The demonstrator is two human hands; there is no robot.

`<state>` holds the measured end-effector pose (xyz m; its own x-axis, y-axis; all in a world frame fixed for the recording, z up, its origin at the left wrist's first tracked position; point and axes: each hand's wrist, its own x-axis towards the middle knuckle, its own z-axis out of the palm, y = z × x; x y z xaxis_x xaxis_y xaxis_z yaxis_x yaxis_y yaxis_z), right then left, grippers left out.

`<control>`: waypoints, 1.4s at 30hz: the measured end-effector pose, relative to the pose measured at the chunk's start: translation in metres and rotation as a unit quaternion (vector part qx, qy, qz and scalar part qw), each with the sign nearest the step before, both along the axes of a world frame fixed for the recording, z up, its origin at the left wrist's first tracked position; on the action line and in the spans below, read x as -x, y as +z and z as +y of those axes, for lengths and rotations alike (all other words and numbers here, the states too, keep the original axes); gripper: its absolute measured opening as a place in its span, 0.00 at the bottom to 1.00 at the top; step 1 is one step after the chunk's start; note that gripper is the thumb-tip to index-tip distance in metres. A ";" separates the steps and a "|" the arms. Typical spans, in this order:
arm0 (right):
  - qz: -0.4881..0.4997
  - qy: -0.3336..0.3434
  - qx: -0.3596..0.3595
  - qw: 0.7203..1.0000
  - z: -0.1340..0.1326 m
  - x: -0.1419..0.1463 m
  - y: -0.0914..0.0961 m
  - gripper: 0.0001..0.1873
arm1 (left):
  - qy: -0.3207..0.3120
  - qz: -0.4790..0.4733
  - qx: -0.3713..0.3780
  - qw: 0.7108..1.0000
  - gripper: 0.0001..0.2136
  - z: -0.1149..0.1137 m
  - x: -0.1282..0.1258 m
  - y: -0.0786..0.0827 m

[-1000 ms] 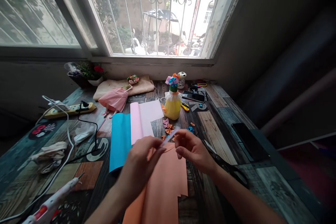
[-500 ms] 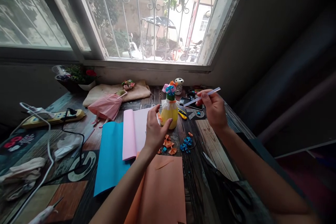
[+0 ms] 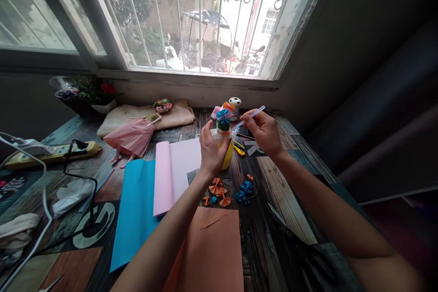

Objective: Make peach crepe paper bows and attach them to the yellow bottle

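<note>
My left hand [image 3: 211,149] is wrapped round a yellow bottle [image 3: 228,155] that stands on the table and is topped with blue, pink and orange paper bows [image 3: 224,113]. My right hand [image 3: 262,130] pinches a thin pale paper strip [image 3: 249,117] just right of the bottle's neck, its lower end close to the bottle. Small orange paper bows [image 3: 219,190] and blue paper bows [image 3: 243,191] lie in front of the bottle. An orange paper sheet [image 3: 212,251] lies between my forearms.
A pink sheet [image 3: 174,169] and a blue sheet [image 3: 135,212] lie to the left. A doll in a pink dress [image 3: 132,136], a power strip [image 3: 51,155] with cables, a phone, a yellow cutter [image 3: 239,147] and scissors [image 3: 290,230] lie round about. The barred window is behind.
My left hand has closed round the yellow bottle. My right hand has brought the strip down and left, close to the bottle's neck. A second ago both hands were over the orange sheet.
</note>
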<state>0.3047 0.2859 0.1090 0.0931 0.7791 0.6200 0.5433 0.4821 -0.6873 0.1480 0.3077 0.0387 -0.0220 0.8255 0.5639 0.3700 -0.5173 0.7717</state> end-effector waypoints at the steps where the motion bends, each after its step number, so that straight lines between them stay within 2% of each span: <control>1: -0.004 -0.001 0.000 1.000 0.000 0.000 -0.001 0.18 | 0.010 -0.006 -0.004 1.000 0.27 -0.002 0.001 -0.001; 6: -0.005 -0.001 -0.002 1.000 0.002 0.000 -0.003 0.18 | 0.066 -0.011 -0.028 0.997 0.14 -0.012 0.009 0.001; 8: 0.002 0.001 -0.005 1.000 0.002 0.002 -0.005 0.18 | 0.073 0.006 -0.025 0.997 0.07 -0.013 0.011 0.003; 11: 0.012 0.005 -0.008 1.000 0.002 0.005 -0.006 0.18 | 0.076 0.034 -0.012 0.996 0.03 -0.012 0.011 0.006; 22: 0.023 0.023 -0.010 0.999 0.002 0.010 -0.007 0.16 | 0.078 0.055 0.019 0.995 0.01 -0.011 0.005 0.007; 42: 0.028 0.046 -0.003 0.999 0.008 0.009 -0.009 0.17 | 0.083 0.047 0.010 0.995 0.02 -0.008 0.000 0.008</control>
